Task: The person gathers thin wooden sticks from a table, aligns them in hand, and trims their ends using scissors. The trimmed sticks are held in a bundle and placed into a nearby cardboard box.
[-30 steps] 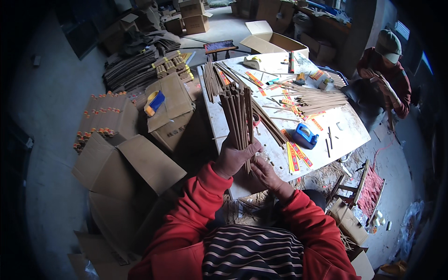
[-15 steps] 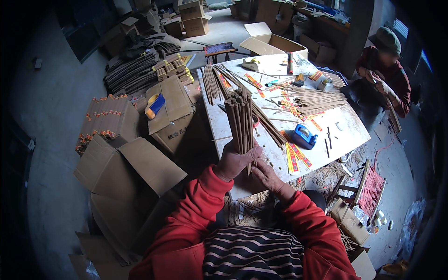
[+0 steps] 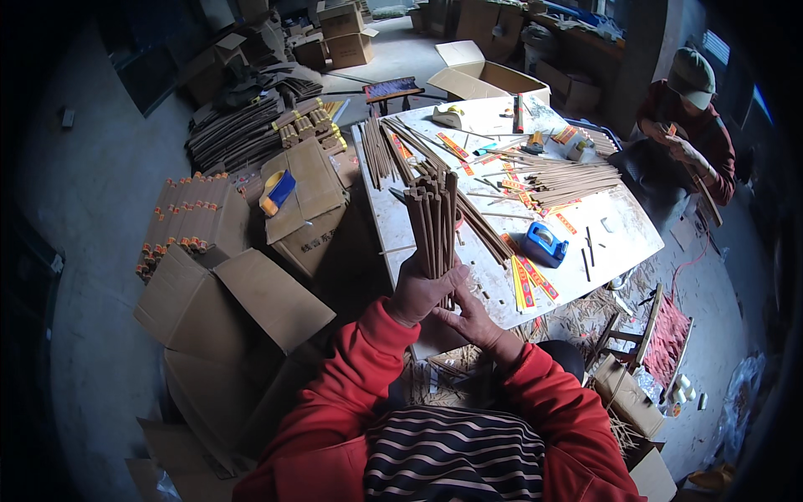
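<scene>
the sticks point(image 3: 432, 226) are brown, sleeves point(image 3: 360, 356) red, that garment point(image 3: 452, 456) black with pale wavy stripes, tabletop point(image 3: 626, 230) white, tape dispenser point(image 3: 545, 249) blue.

Dark characters point(image 3: 318, 238) on brown carton point(image 3: 311, 186); red-yellow labels point(image 3: 526, 280) on white table point(image 3: 619, 251), print too small.

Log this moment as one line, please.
left hand: gripping upright bundle of thin brown sticks | right hand: at bundle's lower end | on white table: blue tape dispenser

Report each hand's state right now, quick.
Left hand: closed, holding a bundle of brown sticks.
Right hand: by the bundle's lower end; whether it grips cannot be told.
</scene>
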`<state>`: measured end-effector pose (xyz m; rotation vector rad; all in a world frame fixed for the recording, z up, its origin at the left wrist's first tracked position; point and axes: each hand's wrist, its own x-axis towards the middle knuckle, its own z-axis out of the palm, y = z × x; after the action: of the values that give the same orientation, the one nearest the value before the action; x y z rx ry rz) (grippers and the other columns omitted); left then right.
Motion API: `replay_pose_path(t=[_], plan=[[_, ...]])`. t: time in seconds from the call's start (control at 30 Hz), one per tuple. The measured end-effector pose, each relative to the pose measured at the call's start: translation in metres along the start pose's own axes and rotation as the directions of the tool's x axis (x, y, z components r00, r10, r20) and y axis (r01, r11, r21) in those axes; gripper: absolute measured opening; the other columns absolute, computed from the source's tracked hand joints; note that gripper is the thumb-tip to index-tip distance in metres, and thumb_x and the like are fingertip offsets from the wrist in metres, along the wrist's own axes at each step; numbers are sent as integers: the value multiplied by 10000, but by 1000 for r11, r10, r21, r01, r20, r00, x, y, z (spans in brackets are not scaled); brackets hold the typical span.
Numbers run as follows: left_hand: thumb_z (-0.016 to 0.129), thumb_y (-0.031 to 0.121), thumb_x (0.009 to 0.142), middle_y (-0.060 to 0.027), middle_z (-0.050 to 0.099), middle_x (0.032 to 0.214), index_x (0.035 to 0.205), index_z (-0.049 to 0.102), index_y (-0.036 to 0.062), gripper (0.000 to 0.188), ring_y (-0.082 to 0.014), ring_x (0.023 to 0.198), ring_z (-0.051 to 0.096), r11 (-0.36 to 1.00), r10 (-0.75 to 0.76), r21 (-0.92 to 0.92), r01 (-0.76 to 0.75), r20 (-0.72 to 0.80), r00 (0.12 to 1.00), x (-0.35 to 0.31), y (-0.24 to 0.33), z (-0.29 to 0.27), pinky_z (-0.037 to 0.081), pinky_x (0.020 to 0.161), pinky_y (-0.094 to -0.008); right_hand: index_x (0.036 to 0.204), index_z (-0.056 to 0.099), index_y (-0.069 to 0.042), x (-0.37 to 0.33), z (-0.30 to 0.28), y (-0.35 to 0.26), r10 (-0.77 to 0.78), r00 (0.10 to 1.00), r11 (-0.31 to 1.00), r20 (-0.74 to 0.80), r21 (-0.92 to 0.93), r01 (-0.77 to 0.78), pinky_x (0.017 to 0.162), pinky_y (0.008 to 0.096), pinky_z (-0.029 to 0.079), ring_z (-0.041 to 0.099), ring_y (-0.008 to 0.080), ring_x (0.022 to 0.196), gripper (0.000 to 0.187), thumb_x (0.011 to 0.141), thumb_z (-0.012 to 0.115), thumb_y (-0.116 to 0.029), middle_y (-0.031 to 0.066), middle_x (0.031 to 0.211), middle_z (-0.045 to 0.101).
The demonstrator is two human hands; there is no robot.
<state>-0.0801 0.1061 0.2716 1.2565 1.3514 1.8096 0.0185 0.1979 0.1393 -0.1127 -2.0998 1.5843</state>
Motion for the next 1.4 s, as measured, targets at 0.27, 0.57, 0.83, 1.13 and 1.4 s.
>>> replay_pose_path(t=[0.27, 0.57, 0.83, 1.13, 1.4], plan=[[638, 131, 810, 15, 525, 703, 1050, 543, 12, 285, -62, 640, 488, 999, 49, 25, -49, 0, 999, 2, -7, -3, 423, 577, -211, 1249, 377, -8, 0, 0, -5, 11, 1000, 1000, -12, -13, -11, 878, 318, 406, 510, 231, 1040, 542, 807, 635, -187, 167, 1100, 525], [608, 173, 832, -43, 526, 634, 750, 510, 35, 188, -116, 573, 517, 979, 121, -148, -140, -132, 984, 4, -15, -2, 423, 538, -237, 1150, 400, -26, 4, 4, -17, 17, 998, 990, -66, -137, -26, 771, 346, 444, 557, 295, 895, 486, 764, 650, -185, 189, 971, 540], [599, 232, 828, -11, 499, 664, 729, 489, 94, 202, -125, 597, 465, 576, -263, -788, 219, 75, 962, 13, -25, -49, 392, 568, -272, 937, 442, -22, 3, 0, -91, 488, 748, 665, 450, 364, -653, 418, 229, 431, 522, 112, 472, 234, 744, 574, -26, 39, 644, 503], [590, 207, 833, 7, 457, 605, 723, 483, 108, 182, -108, 516, 423, 566, -338, -820, 88, -134, 932, 6, -33, -63, 363, 500, -252, 1103, 467, 10, -14, -3, -97, 489, 779, 700, 393, 356, -619, 664, 221, 439, 534, 97, 741, 506, 845, 524, -422, 67, 864, 574], [553, 118, 846, 2, 422, 604, 776, 499, 41, 117, -102, 507, 397, 342, -171, -940, 4, -58, 984, -6, -26, -88, 345, 474, -234, 1195, 420, 71, -21, 6, -100, 404, 762, 460, 506, 608, -647, 815, 348, 469, 578, 237, 946, 753, 867, 287, -594, 199, 1049, 567]])
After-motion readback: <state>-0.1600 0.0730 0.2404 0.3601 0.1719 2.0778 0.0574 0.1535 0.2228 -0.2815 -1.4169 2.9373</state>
